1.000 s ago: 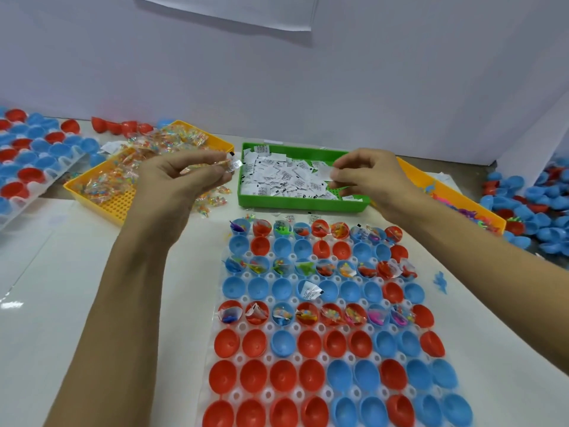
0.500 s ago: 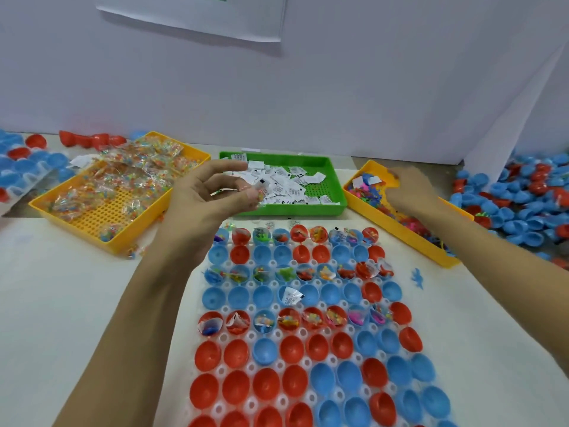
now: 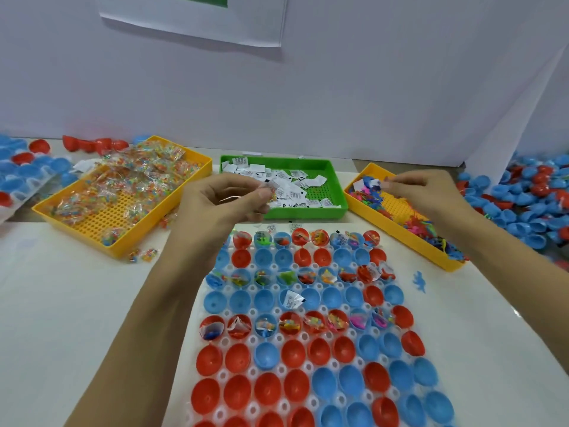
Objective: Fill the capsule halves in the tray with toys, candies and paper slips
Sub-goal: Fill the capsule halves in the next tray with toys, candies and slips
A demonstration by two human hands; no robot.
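2 hands (image 3: 226,200) (image 3: 421,192) above capsule tray (image 3: 303,337)

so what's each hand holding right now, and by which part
The left hand pinches a small candy packet with a paper slip at its edge, between thumb and fingertips. The right hand reaches into the toy tray; whether it grips anything cannot be told.

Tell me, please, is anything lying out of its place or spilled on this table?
Yes. A blue toy lies loose on the table, outside the right yellow tray. A few candy packets have spilled beside the left yellow tray. Some paper slips lie between the green tray and the capsule tray.
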